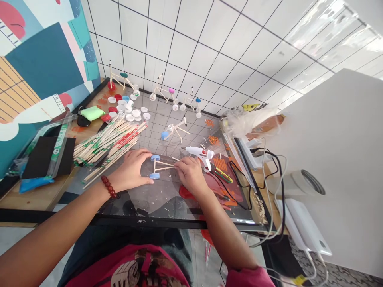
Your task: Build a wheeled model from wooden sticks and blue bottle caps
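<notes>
A small wooden-stick frame (pixel 163 163) lies low over the dark glassy tabletop, its sticks narrowing toward the right. Blue bottle caps are fixed like wheels at its left end, an upper cap (pixel 154 158) and a lower cap (pixel 154 175). My left hand (pixel 131 169) spans these caps, fingers at the upper one and thumb at the lower one. With its fingers bunched, my right hand (pixel 190 173) pinches the frame's narrow right end; the fingertips partly hide that end. Just beyond the right hand lies a white glue gun (pixel 200 152).
Wooden chopsticks (pixel 110 139), some in wrappers, lie left, below loose bottle caps (pixel 128 109). Several finished stick-and-cap models (pixel 163 93) stand along the tiled wall. Red-handled pliers (pixel 221 197), cables (pixel 248 191) and a power strip (pixel 254 153) are on the right.
</notes>
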`<state>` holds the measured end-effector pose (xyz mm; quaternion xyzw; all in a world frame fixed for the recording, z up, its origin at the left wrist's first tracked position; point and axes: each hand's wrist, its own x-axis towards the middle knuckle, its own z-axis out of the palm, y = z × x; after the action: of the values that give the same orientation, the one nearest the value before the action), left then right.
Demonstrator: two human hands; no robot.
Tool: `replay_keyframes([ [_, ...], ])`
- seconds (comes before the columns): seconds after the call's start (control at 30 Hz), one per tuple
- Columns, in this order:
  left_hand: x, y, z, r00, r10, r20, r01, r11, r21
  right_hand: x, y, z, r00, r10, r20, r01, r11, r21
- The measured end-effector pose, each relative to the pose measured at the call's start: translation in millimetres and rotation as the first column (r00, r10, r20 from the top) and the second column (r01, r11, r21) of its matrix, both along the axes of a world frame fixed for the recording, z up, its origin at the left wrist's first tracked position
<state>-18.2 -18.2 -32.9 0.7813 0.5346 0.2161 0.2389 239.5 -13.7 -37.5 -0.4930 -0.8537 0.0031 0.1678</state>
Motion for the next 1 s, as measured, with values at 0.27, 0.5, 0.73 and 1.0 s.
replay_keyframes([
  [0.27,-1,-1,0.7,1.000,0.002,0.009,-0.002,1.000,0.001,-3,-1,1.1,1.000,-0.004,0.027,0.004,1.000,0.001],
  [0.5,-2,-1,2.2,1.000,0.000,0.021,0.001,1.000,-0.010,0,-3,2.2,0.999,-0.020,0.029,0.021,1.000,-0.005],
  [0.73,0,-3,9.6,1.000,0.018,-0.016,-0.019,0.996,-0.087,2,-6,4.6,1.000,-0.022,0.005,0.022,0.999,0.037],
  [1.0,-4,-2,5.8,0.997,-0.001,0.081,0.003,1.000,-0.019,14,-19,26.6,0.981,-0.016,-0.192,0.076,0.948,0.310],
])
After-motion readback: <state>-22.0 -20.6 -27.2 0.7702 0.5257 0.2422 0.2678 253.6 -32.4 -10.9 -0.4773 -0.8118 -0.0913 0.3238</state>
